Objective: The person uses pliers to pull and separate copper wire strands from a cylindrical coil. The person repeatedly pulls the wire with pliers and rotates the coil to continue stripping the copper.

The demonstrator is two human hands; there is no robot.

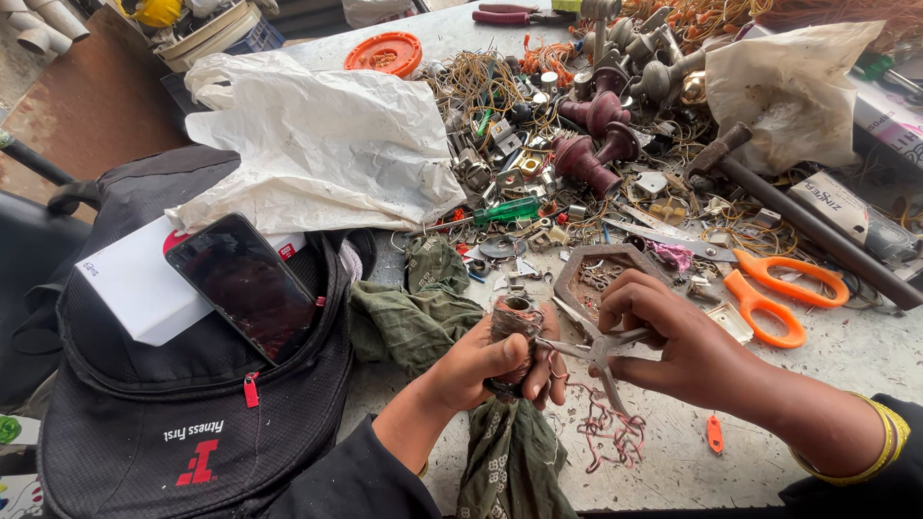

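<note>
My left hand (486,365) is closed around a small cylindrical coil (514,322) wound with copper wire, held upright over a green cloth (423,308). My right hand (663,332) grips metal pliers (588,351), whose jaws point left and touch the coil near my left thumb. Loose reddish copper wire (606,428) hangs in a tangle below the pliers onto the table.
A black bag (192,413) with a phone (245,284) and a white box (135,284) lies at left. Orange-handled scissors (774,288), a green screwdriver (505,211), a hammer (808,226), white plastic bags (317,135), dark red parts (591,144) and scattered metal scraps crowd the table behind.
</note>
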